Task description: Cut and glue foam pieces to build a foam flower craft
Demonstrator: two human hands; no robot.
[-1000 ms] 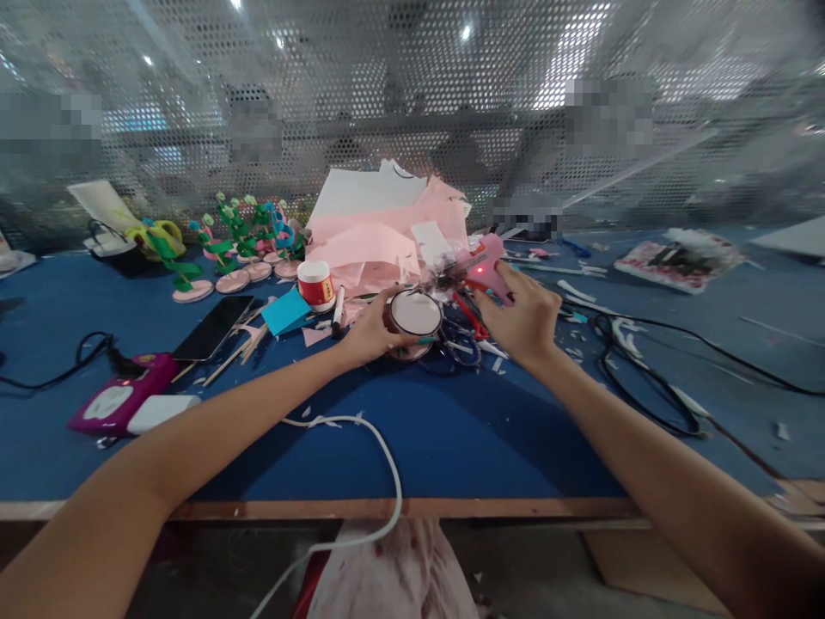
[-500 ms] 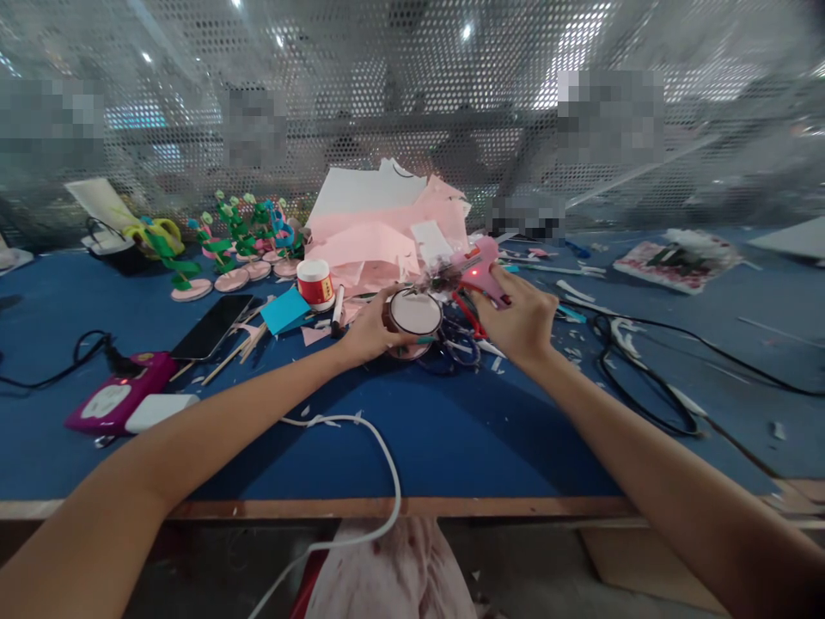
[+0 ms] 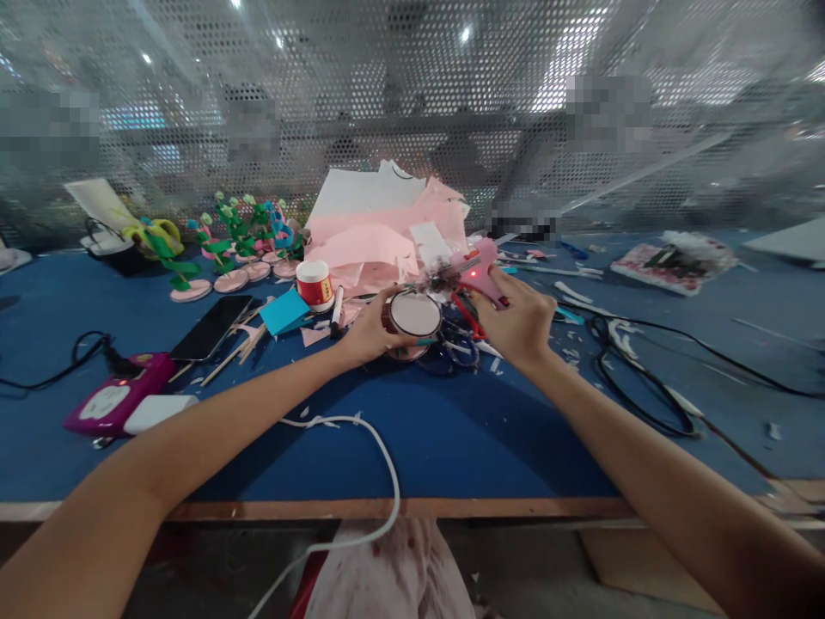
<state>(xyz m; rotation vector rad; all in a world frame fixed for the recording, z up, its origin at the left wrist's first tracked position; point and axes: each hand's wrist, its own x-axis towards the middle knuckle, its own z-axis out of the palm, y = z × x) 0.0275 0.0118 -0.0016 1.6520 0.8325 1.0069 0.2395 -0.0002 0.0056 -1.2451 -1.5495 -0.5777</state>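
Observation:
My left hand (image 3: 372,333) is closed round the side of a round piece (image 3: 416,314) with a pale flat top and a dark rim. In my right hand (image 3: 519,316) is a pink hot glue gun (image 3: 478,268) with a small red light lit. Its nozzle end points left, over the far edge of the round piece; whether the tip touches is too blurred to tell. Beneath and right of the round piece lie blue-handled scissors (image 3: 461,351). A tool with red handles (image 3: 469,315) is partly hidden behind my right hand.
Pink and white sheets (image 3: 367,223) are heaped behind my hands. To the left are a red-and-white tub (image 3: 314,286), a blue paper (image 3: 284,311), a phone (image 3: 212,327), a purple power strip (image 3: 119,395) and several paper plants (image 3: 241,236). Cables (image 3: 387,456) cross the table.
Both hands keep their hold on the round piece and the glue gun, in almost the same place. Only a very slight shift of the view shows.

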